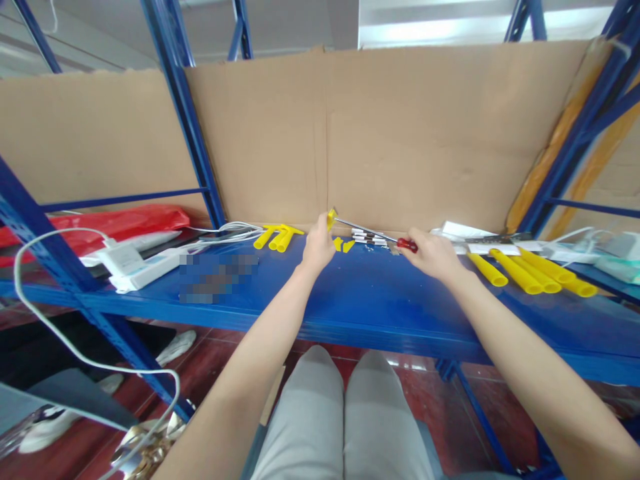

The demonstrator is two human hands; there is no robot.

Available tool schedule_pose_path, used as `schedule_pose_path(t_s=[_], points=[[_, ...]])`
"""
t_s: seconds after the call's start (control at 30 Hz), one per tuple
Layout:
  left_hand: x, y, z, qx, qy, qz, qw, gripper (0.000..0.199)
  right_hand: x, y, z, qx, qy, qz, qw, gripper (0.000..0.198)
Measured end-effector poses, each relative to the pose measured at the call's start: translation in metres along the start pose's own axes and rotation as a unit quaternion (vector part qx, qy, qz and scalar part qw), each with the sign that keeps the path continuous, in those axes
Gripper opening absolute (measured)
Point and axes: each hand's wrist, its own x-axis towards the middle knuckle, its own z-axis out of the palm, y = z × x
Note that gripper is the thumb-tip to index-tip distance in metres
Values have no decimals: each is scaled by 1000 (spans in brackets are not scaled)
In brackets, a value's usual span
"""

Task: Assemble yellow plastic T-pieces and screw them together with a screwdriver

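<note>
My left hand (319, 245) is closed around a small yellow plastic part (331, 219), holding it up above the shelf near the cardboard. In my right hand (434, 252) is a screwdriver (407, 245) with a red handle, its long metal shaft pointing left. The shaft's tip reaches the yellow part; whether it sits in a screw is too small to tell. Below, between the hands, lie small yellow pieces (348, 246) and several black-and-white items (369, 237). Left of my left hand are yellow T-shaped tube pieces (283, 240).
Several yellow tubes (517, 272) lie on the blue shelf (370, 303) at right. A white power strip (150, 272) with cables stands left, near a red bag (125, 222). Cardboard (400, 133) closes off the back, between blue posts (187, 113). Another person's shoe (176, 347) shows below left.
</note>
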Motion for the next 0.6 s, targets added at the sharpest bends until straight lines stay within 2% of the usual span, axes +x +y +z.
schedule_pose_path(t_s=[0.4, 0.6], points=[[2, -6, 6, -11, 21, 6, 1000, 48, 1, 0, 1, 9, 2, 0, 1000, 19], [1, -3, 5, 2, 25, 19, 1000, 48, 1, 5, 1, 16, -14, 24, 999, 18]])
